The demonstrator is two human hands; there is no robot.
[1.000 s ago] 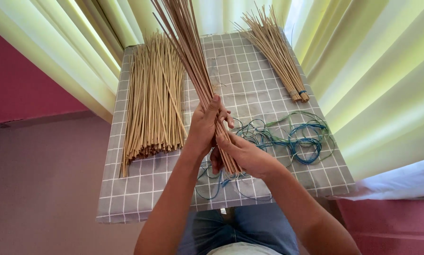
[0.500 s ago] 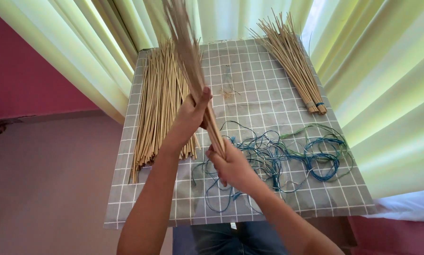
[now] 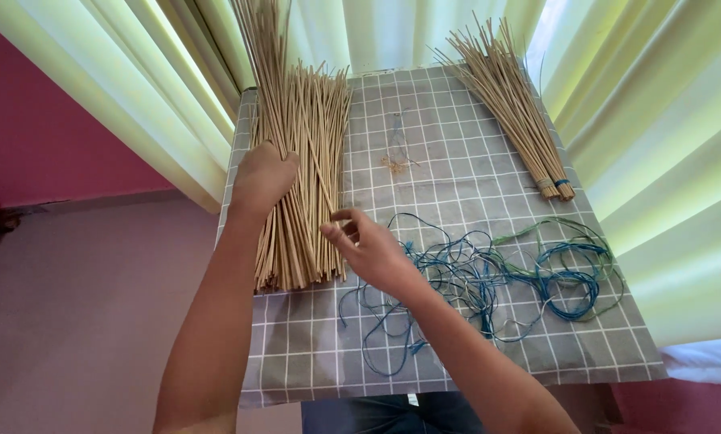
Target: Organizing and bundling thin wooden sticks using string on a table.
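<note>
The one camera sits on my head, looking steeply down and forward over my forearms – close above the small table in its grey checked cloth (image 3: 425, 120), pale yellow-green curtains (image 3: 658, 120) behind – no second view

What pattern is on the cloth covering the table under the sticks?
The tablecloth is grey with a grid of thin white lines, forming squares. It shows best in the head view.
</note>
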